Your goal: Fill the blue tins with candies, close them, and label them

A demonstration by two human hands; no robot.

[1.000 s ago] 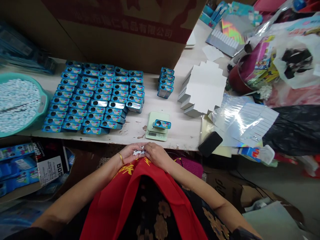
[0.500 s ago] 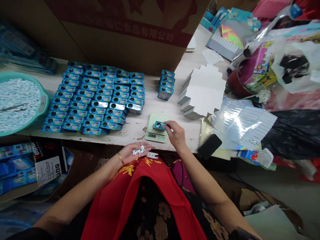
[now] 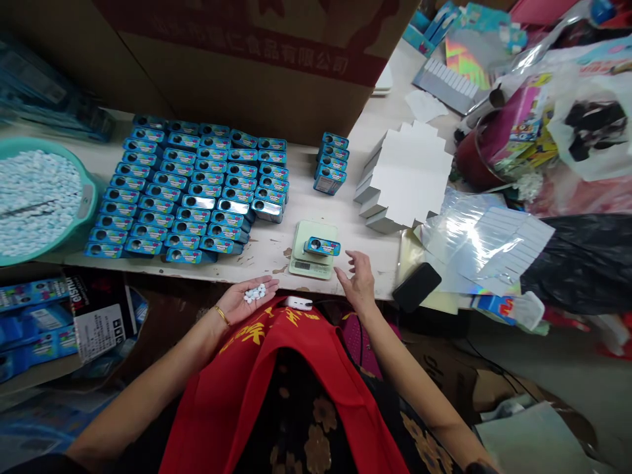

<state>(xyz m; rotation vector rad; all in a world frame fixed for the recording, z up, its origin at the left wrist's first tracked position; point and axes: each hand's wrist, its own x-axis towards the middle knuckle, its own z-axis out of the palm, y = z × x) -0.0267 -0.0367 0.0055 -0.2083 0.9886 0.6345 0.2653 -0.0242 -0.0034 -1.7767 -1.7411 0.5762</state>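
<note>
Your scale (image 3: 320,228) sits near the front edge of the table (image 3: 301,178) with one box (image 3: 326,247) on it, your right hand (image 3: 360,284) just to its right. Your left hand (image 3: 239,304) is in front of the table, pellets (image 3: 255,293) in the palm. Packed boxes (image 3: 190,227) are left of the scale, basin (image 3: 89,197) past them. Behind the scale: short row of boxes (image 3: 332,168) (carton (image 3: 247,92) behind that), card stack (image 3: 407,174) right of it, phone (image 3: 417,287) in front of the stack.

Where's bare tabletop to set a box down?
Best tabletop patch: between the packed boxes and the short row, running down to the scale. Smaller: between scale and white card stack, right hand at its near edge. Crowded: left, basin and packed boxes; right, phone and plastic sheets.
</note>
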